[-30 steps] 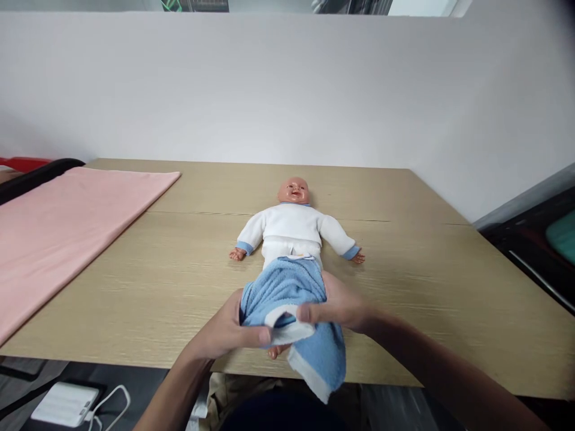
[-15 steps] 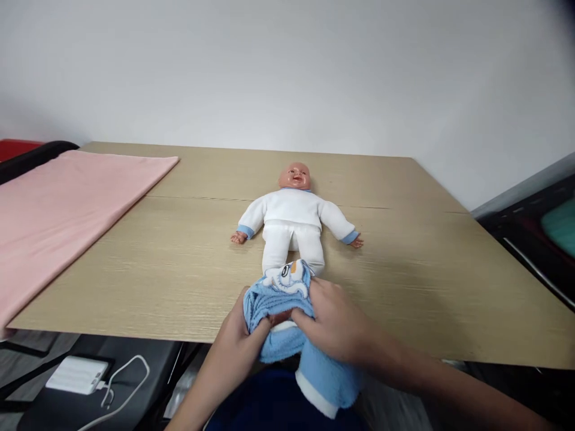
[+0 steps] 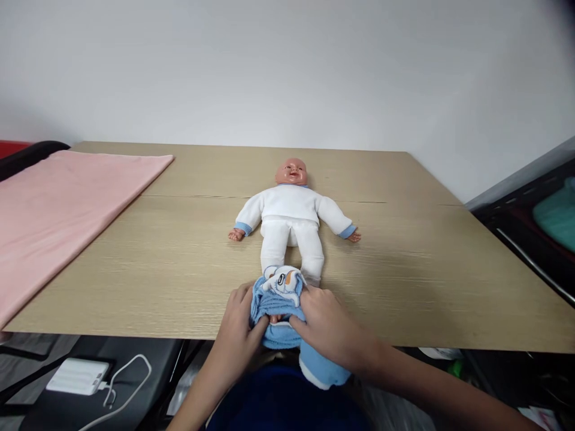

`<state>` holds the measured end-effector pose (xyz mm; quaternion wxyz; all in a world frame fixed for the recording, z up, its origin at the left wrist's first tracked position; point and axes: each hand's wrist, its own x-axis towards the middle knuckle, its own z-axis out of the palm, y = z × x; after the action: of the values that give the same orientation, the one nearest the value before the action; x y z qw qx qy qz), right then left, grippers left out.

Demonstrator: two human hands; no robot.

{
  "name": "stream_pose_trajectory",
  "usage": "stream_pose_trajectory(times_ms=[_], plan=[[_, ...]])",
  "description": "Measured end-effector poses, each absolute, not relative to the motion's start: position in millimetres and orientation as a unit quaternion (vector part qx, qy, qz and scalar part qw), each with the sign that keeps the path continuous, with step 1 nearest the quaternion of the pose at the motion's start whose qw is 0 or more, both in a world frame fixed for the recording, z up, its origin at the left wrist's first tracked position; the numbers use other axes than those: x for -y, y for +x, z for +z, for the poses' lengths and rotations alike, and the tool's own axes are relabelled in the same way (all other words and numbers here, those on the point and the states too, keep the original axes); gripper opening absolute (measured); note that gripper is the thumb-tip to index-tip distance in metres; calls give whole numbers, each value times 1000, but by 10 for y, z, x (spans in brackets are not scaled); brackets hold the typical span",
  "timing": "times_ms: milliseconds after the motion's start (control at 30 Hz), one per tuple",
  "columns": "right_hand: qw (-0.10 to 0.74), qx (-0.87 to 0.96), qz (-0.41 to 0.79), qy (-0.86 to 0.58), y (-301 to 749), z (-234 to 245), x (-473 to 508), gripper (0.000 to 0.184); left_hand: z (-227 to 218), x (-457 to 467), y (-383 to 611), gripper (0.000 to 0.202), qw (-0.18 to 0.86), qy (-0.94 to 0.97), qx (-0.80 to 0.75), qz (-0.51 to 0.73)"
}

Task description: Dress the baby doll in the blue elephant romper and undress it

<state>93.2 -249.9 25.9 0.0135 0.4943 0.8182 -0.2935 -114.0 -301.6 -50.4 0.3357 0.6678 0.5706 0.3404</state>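
Note:
A baby doll (image 3: 291, 203) in a white top and white leggings lies on its back on the table, its feet toward me. Blue terry pants (image 3: 279, 302) with a snowman-like face patch and white cuffs are bunched around the end of its legs. My left hand (image 3: 238, 326) grips the gathered fabric on the left, thumb on top. On the other side my right hand (image 3: 330, 326) pinches the cloth. Between my thumbs, some skin-coloured toes show in the opening by a white cuff. One blue pant leg hangs below my right hand past the table edge.
A pink cloth (image 3: 67, 209) covers the left of the wooden table (image 3: 404, 257). Below on a black chair lies a white power bank (image 3: 77, 376) with a cable. A black-framed object (image 3: 530, 233) holding something green stands at the right.
Both hands and the pants have drawn slightly inward, and the hanging pant leg has risen. Toes now show more clearly in the opening. The view has shifted a little.

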Motion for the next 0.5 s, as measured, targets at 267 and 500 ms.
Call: stream_pose_trajectory(times_ms=[267,500], plan=[[-232,-812,-329,424,1122,-113,2344,30,-585,2824,-1309,39,451,604,-463,466],[-257,-872,-269,317,1205,-159,1901,23,-475,2339,-1678,22,472,680,-431,359]])
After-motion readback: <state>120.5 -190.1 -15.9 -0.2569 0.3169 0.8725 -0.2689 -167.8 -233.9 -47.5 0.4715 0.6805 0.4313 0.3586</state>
